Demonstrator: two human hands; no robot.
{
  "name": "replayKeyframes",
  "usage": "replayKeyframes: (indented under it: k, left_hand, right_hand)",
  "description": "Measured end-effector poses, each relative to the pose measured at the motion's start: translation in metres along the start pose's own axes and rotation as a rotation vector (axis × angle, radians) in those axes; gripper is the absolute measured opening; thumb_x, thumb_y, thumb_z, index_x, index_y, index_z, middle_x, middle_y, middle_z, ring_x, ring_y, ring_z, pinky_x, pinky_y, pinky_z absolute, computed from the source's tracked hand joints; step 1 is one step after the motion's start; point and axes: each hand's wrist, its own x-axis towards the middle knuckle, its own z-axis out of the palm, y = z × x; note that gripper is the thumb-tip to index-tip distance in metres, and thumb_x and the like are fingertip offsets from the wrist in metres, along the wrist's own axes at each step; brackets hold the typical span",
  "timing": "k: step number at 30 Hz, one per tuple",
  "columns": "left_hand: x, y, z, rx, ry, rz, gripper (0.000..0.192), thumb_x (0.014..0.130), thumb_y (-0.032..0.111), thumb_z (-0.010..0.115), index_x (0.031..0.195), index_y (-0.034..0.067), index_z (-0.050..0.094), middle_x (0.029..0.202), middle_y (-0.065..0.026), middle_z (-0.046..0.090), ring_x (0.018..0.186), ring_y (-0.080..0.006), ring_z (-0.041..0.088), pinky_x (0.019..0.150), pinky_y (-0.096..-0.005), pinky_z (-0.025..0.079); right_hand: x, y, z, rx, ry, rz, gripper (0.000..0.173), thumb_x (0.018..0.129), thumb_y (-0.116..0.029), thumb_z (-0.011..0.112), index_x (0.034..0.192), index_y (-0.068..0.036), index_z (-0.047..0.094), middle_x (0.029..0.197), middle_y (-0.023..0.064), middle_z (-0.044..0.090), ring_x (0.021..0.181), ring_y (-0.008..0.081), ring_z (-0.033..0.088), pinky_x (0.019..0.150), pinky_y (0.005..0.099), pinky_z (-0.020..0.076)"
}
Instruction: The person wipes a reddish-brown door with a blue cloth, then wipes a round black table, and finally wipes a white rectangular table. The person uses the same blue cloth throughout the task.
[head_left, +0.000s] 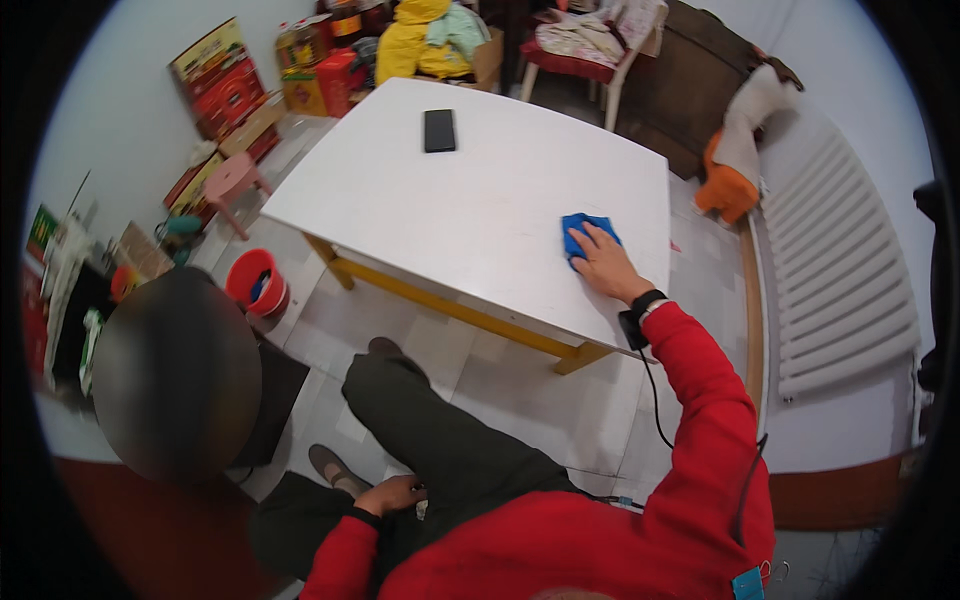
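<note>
A blue cloth (571, 238) lies bunched on the white tabletop (480, 202), close to its right end. My right hand (604, 262) rests over it from above, fingers spread along the folds and pressing it to the surface. A black band and a small black device with a cable are on that wrist. Down by my lap, my left hand (391, 495) lies against the dark trousers (465, 442) with its fingers curled. A small pale object (421, 510) shows beside those fingers; whether they hold it is unclear. Towards the table's far edge lies a black smartphone (439, 131).
Left of the table stand a red bucket (257, 282) with things inside and a pink stool (231, 184). Cartons, oil bottles (296, 43) and yellow clothing (409, 41) crowd the far side. A cloth-laden chair (577, 52) stands behind. A white radiator (840, 262) lines the right wall.
</note>
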Motion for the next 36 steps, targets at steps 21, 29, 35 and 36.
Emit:
replayKeyframes:
  k: [21, 29, 35, 36]
  left_hand:
    - [-0.011, -0.071, 0.013, -0.704, -0.363, -0.464, 0.097, 0.079, 0.074, 0.073, 0.137, -0.003, 0.06, 0.135, -0.0155, 0.063, 0.125, -0.0267, 0.058, 0.101, -0.0355, 0.046]
    - [-0.001, -0.079, 0.022, -0.539, -0.362, -0.373, 0.111, 0.074, 0.083, 0.067, 0.135, -0.009, 0.06, 0.143, -0.024, 0.056, 0.13, -0.0354, 0.055, 0.106, -0.0412, 0.044]
    - [0.003, -0.053, 0.018, -0.405, -0.249, -0.272, 0.116, 0.076, 0.091, 0.053, 0.138, -0.008, 0.058, 0.144, -0.0278, 0.055, 0.133, -0.0402, 0.053, 0.11, -0.0457, 0.039]
    - [0.008, -0.053, 0.015, -0.389, -0.294, -0.26, 0.113, 0.078, 0.09, 0.052, 0.137, -0.007, 0.06, 0.143, -0.0267, 0.056, 0.133, -0.0395, 0.053, 0.11, -0.0457, 0.04]
  right_hand:
    - [0.003, 0.018, 0.01, -0.012, -0.001, -0.018, 0.061, 0.099, -0.024, 0.057, 0.156, -0.014, 0.038, 0.162, 0.0193, 0.032, 0.147, 0.0398, 0.034, 0.123, 0.0469, 0.0267]
    - [-0.002, 0.014, 0.004, -0.009, -0.024, -0.047, 0.062, 0.099, -0.018, 0.052, 0.158, -0.007, 0.034, 0.164, 0.0209, 0.028, 0.149, 0.0406, 0.031, 0.124, 0.0463, 0.023]
    - [-0.001, 0.008, -0.007, 0.001, -0.067, -0.015, 0.059, 0.101, -0.02, 0.05, 0.157, -0.009, 0.035, 0.165, 0.0203, 0.027, 0.15, 0.0412, 0.03, 0.124, 0.0471, 0.023]
    - [-0.001, 0.008, -0.004, 0.008, -0.056, -0.018, 0.059, 0.101, -0.02, 0.049, 0.157, -0.009, 0.035, 0.165, 0.0202, 0.028, 0.149, 0.0413, 0.03, 0.124, 0.0471, 0.0232]
